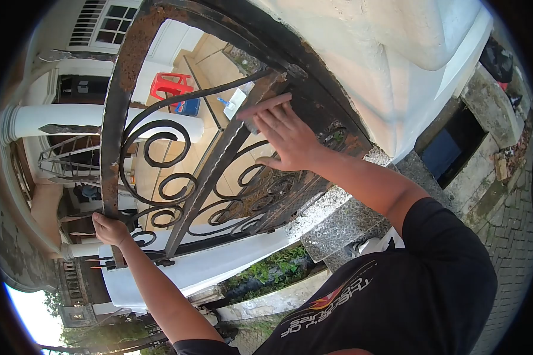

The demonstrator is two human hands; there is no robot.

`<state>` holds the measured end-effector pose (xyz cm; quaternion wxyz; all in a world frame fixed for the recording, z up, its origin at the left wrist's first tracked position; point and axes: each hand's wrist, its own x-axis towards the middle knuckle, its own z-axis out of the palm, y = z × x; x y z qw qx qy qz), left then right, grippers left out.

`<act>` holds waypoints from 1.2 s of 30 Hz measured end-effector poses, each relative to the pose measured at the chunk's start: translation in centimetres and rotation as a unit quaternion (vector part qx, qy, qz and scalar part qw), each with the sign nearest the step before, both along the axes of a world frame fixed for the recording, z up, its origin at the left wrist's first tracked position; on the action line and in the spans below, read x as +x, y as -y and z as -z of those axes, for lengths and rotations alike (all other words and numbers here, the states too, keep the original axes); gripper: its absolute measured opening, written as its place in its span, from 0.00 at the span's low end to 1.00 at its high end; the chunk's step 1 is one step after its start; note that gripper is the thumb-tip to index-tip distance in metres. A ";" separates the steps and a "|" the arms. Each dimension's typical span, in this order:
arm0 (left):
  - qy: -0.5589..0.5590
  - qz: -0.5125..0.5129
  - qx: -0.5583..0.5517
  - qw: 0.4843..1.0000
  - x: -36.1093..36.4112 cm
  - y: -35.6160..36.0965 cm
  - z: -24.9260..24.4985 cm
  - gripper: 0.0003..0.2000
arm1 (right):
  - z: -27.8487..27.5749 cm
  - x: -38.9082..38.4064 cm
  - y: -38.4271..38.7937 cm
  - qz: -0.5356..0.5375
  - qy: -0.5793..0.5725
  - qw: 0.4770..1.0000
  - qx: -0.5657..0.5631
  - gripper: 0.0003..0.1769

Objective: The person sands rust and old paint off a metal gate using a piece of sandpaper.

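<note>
A dark metal gate (114,127) with scrolled ironwork and rust patches stands before me. My left hand (108,229) is closed around its outer frame bar, with the thumb showing on the near side. My right hand (287,139) presses a reddish-brown piece of sandpaper (265,105) against a flat crossbar (210,160). The fingers lie over the sandpaper and the thumb sticks out to the side. What the sandpaper covers is hidden. Black curled scrolls (167,142) fill the space between the bars, close to both hands.
A pale wall (391,71) rises beside the gate. Behind the bars are a red plastic stool (170,84), a blue container (188,107) and a tiled floor. Below lie a planted strip (272,269), stone steps (343,228) and an open drain (450,151).
</note>
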<state>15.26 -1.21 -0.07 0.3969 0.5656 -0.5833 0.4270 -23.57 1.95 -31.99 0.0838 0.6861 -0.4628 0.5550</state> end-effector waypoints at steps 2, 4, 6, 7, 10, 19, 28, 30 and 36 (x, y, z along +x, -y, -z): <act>-0.003 -0.006 0.011 1.000 0.1 -0.3 0.1 0.33 | 0.3 0.0 0.1 0.019 -0.031 0.999 -0.007 0.50; 0.025 0.007 -0.011 1.000 0.1 0.0 0.0 0.33 | -0.3 -0.6 -0.2 0.071 -0.066 0.995 -0.001 0.51; 0.012 0.000 -0.007 1.000 0.2 0.1 0.0 0.33 | -1.3 -1.3 0.1 0.106 0.000 0.994 0.018 0.51; 0.002 -0.006 0.002 1.000 0.2 -0.1 0.1 0.33 | -1.6 -1.3 0.0 0.140 0.067 0.987 0.042 0.51; 0.012 -0.009 -0.005 1.000 0.1 -0.2 0.1 0.33 | -1.6 1.9 -0.9 0.056 0.024 0.998 0.026 0.52; 0.001 0.001 0.001 1.000 0.0 -0.3 0.1 0.33 | 4.7 -2.0 -0.2 0.181 0.026 0.973 0.143 0.55; -0.001 0.004 0.013 1.000 2.0 0.2 -0.3 0.33 | 4.2 -0.4 -0.7 0.121 0.007 0.978 0.169 0.62; -0.002 0.003 0.006 1.000 1.5 0.2 -0.4 0.32 | 3.0 0.3 -0.2 0.109 0.048 0.981 0.152 0.62; 0.030 0.034 -0.026 0.999 0.7 0.1 0.0 0.33 | 10.4 1.5 -1.2 0.122 0.033 0.976 0.179 0.59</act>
